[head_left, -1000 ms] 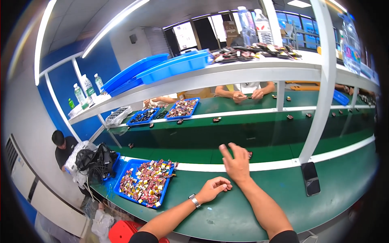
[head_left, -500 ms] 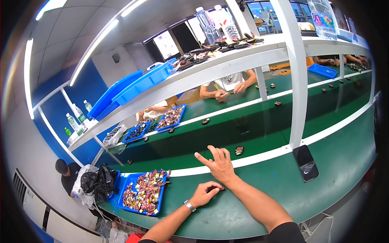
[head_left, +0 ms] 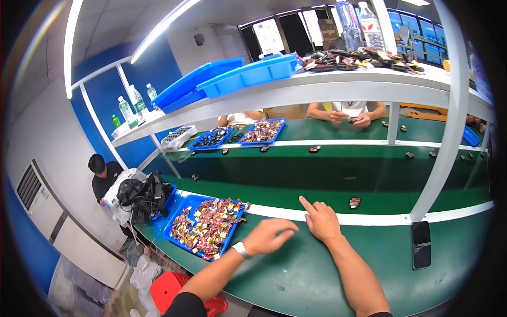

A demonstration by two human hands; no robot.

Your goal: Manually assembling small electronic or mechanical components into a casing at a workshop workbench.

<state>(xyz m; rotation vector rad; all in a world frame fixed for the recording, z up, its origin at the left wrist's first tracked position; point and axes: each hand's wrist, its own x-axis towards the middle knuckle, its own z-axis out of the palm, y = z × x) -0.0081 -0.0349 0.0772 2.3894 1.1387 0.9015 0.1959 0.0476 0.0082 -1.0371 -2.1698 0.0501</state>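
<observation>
My right hand (head_left: 320, 221) lies on the green bench (head_left: 296, 274) beside the white strip, forefinger stretched out, holding nothing. A small dark part (head_left: 354, 202) sits on the green belt just beyond it, to the right. My left hand (head_left: 266, 235), with a watch on the wrist, hovers with curled fingers between my right hand and a blue tray (head_left: 182, 211) heaped with small colourful parts. I cannot see anything in it.
A black phone (head_left: 421, 244) lies flat at the right by a white post (head_left: 449, 116). Across the belt, people work beside more blue trays (head_left: 262, 131). A person crouches by a bag of cables (head_left: 138, 194) at the left. A red stool (head_left: 169, 290) stands below.
My right hand's spread fingers have drawn together, leaving the forefinger out. My left hand has lifted and moved right, toward the right hand. The view has swung left.
</observation>
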